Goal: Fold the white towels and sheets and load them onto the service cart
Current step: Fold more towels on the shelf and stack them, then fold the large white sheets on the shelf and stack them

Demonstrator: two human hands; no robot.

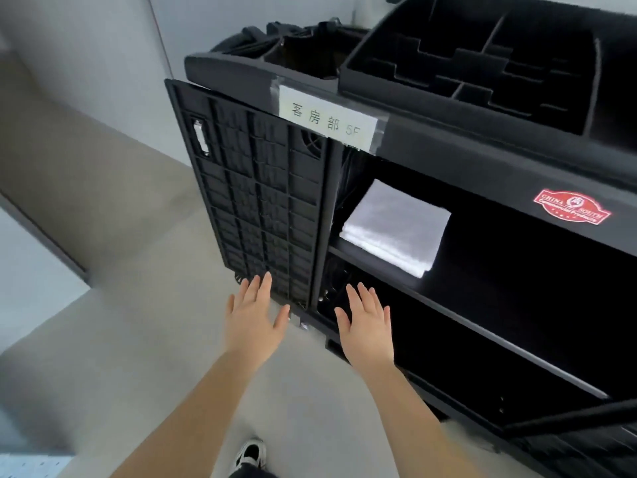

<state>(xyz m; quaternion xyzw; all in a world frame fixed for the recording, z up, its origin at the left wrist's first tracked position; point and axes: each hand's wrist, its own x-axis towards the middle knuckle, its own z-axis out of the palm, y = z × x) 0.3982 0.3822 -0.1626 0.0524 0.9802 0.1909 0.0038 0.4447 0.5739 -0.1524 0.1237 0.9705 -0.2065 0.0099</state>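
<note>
One folded white towel (393, 225) lies at the left end of your cart's upper shelf (482, 315), with bare shelf to its right. Your left hand (253, 313) and right hand (367, 324), fingers spread and empty, hover well below it, flanking the open door's (248, 188) hinge edge.

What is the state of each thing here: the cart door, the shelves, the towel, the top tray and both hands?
Cart door: swung open.
Upper shelf: holds one towel at its left end.
White towel: folded, lying flat.
Lower shelf: dark, nothing visible on it.
Top organiser tray: compartments look empty.
Left hand: open, holding nothing.
Right hand: open, holding nothing.
</note>
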